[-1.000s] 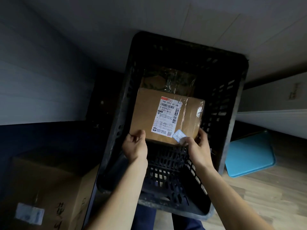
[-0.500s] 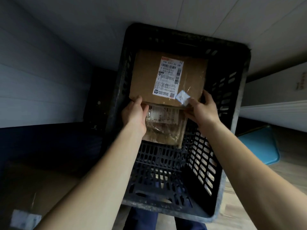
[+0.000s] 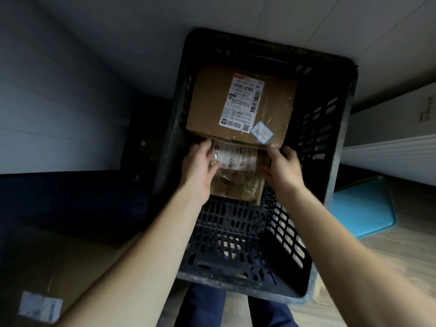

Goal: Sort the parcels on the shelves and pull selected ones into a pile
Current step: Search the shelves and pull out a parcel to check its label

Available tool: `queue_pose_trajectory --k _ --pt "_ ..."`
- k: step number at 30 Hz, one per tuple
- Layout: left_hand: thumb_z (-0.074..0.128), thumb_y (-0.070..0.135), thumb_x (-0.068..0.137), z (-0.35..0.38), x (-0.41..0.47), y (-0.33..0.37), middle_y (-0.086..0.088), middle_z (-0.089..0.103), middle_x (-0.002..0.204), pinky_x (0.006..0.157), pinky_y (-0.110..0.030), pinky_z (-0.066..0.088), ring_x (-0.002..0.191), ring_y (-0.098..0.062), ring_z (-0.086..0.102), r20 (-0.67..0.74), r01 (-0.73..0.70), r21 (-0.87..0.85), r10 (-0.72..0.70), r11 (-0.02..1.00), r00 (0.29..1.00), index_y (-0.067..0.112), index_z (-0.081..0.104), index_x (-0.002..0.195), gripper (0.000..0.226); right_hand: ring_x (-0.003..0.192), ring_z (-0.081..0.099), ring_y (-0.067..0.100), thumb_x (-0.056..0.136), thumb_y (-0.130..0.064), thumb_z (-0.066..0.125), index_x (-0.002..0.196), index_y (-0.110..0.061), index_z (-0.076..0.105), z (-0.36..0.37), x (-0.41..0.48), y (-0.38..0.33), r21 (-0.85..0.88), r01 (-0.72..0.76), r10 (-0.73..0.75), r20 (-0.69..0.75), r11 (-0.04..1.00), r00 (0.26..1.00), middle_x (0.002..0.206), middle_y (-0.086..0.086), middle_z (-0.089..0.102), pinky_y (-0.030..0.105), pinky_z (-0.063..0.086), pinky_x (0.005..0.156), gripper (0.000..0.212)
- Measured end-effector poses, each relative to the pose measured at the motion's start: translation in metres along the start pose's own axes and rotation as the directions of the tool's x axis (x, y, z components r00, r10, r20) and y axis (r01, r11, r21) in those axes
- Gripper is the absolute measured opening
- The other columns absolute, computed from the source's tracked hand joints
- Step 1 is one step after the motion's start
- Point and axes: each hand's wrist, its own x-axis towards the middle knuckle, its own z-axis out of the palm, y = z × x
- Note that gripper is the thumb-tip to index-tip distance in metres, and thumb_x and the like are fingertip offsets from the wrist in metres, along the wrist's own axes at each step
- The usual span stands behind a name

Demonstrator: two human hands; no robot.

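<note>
Though blurred, parcel (image 3: 236,177) apparently between both hands (image 3: 200,166) (image 3: 282,164).

Dim light. Pale panelled wall (image 3: 306,20) behind. Light wood floor (image 3: 417,215) right; blue board (image 3: 363,208) lying on it.

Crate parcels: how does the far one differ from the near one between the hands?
The far parcel is larger than the near parcel. The far parcel carries a big white label plus a blue-bordered sticker; the near parcel's smaller label sits under crinkled clear film. Both are brown and inside the black crate.
</note>
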Motion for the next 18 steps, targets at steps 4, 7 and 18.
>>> queue_pose_trajectory --k 4,7,18 --pt "0.067 0.02 0.099 -0.024 -0.038 -0.041 -0.005 0.064 0.135 0.11 -0.042 0.051 0.113 -0.014 0.065 0.026 0.011 0.185 -0.016 0.983 1.0 0.015 0.059 0.138 0.041 0.122 0.064 0.028 0.101 -0.038 0.063 0.158 -0.02 0.034 -0.001 -0.056 0.037 -0.013 -0.051 0.052 0.033 0.999 0.998 0.145 0.006 0.056 0.049 0.052 0.109 0.067" --pt "0.066 0.017 0.101 -0.047 -0.081 -0.067 -0.006 0.068 0.133 0.107 -0.041 0.054 0.118 -0.017 0.067 0.078 0.048 0.204 -0.065 0.978 0.995 0.02 0.067 0.129 0.028 0.116 0.069 0.026 0.104 -0.031 0.061 0.15 -0.02 0.045 -0.005 -0.108 0.057 0.017 -0.106 0.104 0.097 0.994 0.99 0.138 0.006 0.062 0.047 0.055 0.106 0.05" --pt "0.058 0.011 0.104 -0.118 -0.264 -0.047 -0.014 0.071 0.128 0.093 -0.032 0.058 0.118 -0.023 0.069 0.144 0.005 0.209 -0.036 0.978 0.989 0.01 0.068 0.124 0.022 0.098 0.076 0.023 0.106 -0.029 0.06 0.129 -0.017 0.06 -0.055 -0.287 0.027 -0.065 -0.056 0.072 0.287 0.996 0.955 0.12 0.008 0.071 0.03 0.059 0.08 0.026"
